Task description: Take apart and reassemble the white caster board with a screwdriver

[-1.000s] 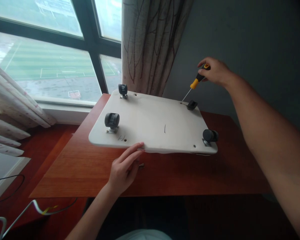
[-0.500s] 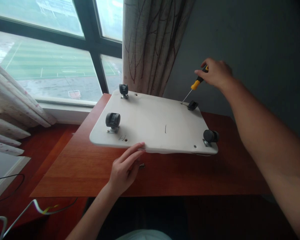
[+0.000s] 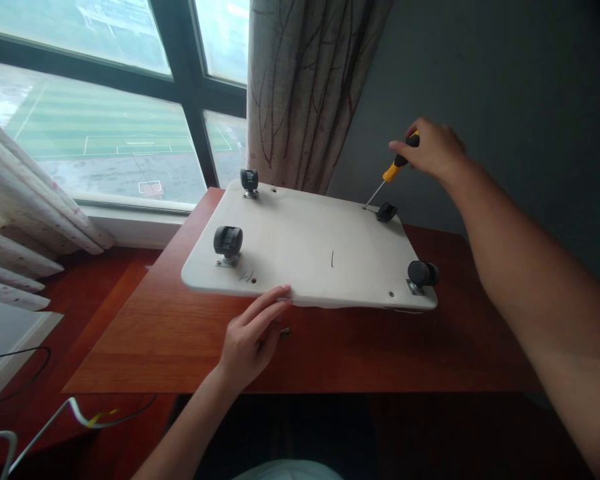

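A white board with rounded corners lies underside up, with black caster wheels at its corners. My right hand is closed round the handle of a yellow and black screwdriver. The screwdriver slants down, its tip at a hole near the board's far edge, beside the far right caster. At the near edge, my left hand grips the board, fingertips at the rim and thumb lower down. Small metal pieces, perhaps screws, lie by the left thumb.
The board rests on a reddish-brown wooden table. Behind it hangs a patterned curtain, next to a grey wall. A large window is at the left. A white cable runs low at the left.
The whole view has shifted very slightly. The screwdriver handle has turned a little in my right hand, with its tip at the same hole. My left hand has stayed put.
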Motion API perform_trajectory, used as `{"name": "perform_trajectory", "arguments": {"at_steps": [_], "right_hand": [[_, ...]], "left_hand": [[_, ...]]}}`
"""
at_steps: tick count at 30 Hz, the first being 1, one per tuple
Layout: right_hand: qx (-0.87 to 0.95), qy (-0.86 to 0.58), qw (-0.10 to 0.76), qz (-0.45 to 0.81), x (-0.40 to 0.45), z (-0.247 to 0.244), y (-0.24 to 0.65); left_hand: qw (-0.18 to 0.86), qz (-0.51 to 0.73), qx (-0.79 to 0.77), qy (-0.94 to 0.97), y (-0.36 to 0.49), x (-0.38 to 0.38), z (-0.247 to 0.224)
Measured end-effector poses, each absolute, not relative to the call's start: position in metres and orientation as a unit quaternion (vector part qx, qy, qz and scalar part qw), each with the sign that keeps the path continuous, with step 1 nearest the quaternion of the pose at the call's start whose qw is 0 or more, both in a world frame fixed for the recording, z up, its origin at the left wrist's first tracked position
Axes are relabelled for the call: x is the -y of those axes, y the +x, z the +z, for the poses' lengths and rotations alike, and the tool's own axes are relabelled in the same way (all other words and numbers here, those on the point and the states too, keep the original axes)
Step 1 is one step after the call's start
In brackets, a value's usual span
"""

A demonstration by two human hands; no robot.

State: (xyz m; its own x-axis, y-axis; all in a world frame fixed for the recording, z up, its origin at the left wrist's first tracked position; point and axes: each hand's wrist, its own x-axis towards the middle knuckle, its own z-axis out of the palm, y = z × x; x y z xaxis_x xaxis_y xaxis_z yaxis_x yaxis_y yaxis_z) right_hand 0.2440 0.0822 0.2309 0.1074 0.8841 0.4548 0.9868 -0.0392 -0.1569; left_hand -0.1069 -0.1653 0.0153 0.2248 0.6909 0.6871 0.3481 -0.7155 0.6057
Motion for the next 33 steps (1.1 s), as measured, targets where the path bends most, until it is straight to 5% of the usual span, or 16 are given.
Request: {"name": "perform_trajectory", "arguments": {"at_steps": [4, 11, 17, 25, 33], "right_hand": [[0.673, -0.686, 0.272, 0.057, -0.087, 0.232, 0.245], [0.667, -0.701, 0.214, -0.136, -0.084, 0.229, 0.242], [0.670, -0.681, 0.289, 0.062, -0.095, 0.227, 0.245], [0.629, -0.733, 0.210, -0.153, -0.080, 0.226, 0.244], [0.674, -0.671, 0.299, 0.077, -0.088, 0.226, 0.249]], "left_hand": [[0.163, 0.521, -0.343, 0.764, -0.107, 0.166, 0.015], [0.166, 0.521, -0.346, 0.763, -0.107, 0.166, 0.016], [0.162, 0.524, -0.338, 0.765, -0.107, 0.165, 0.016], [0.165, 0.524, -0.337, 0.764, -0.107, 0.165, 0.015], [0.162, 0.522, -0.338, 0.766, -0.107, 0.166, 0.016]]}}
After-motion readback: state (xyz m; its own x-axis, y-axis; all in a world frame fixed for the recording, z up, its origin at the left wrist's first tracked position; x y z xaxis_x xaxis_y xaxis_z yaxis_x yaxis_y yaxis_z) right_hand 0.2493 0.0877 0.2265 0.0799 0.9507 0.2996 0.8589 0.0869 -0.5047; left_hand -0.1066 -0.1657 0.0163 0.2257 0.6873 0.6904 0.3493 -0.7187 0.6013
